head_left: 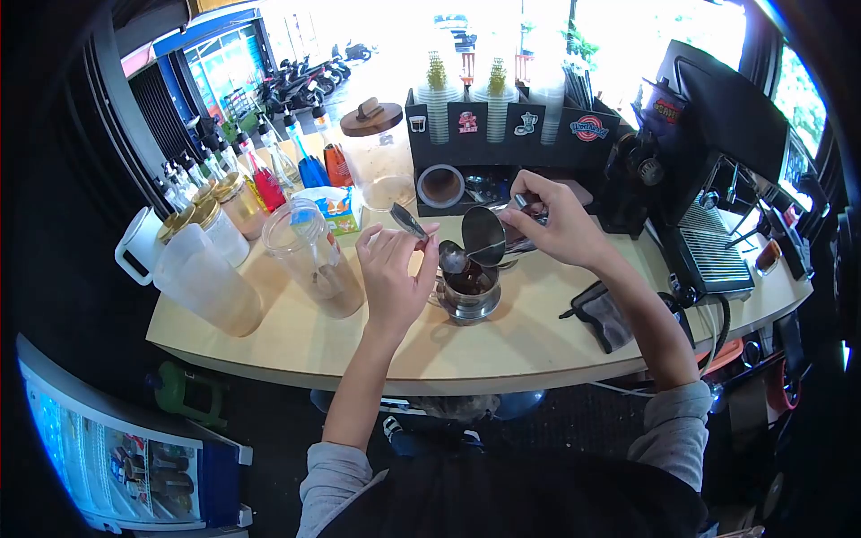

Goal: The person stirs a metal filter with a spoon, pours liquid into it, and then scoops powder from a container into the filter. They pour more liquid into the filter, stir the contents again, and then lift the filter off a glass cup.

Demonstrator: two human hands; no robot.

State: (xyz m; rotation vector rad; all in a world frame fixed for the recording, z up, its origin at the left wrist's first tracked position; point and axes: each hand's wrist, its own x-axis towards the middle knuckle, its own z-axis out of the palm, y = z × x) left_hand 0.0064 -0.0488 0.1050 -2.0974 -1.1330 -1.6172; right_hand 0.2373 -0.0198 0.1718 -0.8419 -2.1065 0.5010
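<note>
My left hand (387, 269) is closed around a metal spoon (453, 259), its bowl low over the mouth of a glass mug (470, 294). Dark contents show inside the mug, which stands on the wooden counter; what lies under it I cannot make out. A small metal pitcher (485, 235) is gripped by my right hand (558, 224) and tilted over the mug, its rim close beside the spoon. Whether liquid is running from it is too small to tell. Behind the pitcher, part of a dark shiny object is mostly hidden by my right fingers.
Left on the counter (269, 350) stand a tall clear pitcher (309, 269), a frosted jug (206, 282) and several pump bottles. A wood-lidded jar (377, 161) and a black cup organizer (516, 134) stand behind. Right are a dark cloth (603, 316) and an espresso machine (717, 233).
</note>
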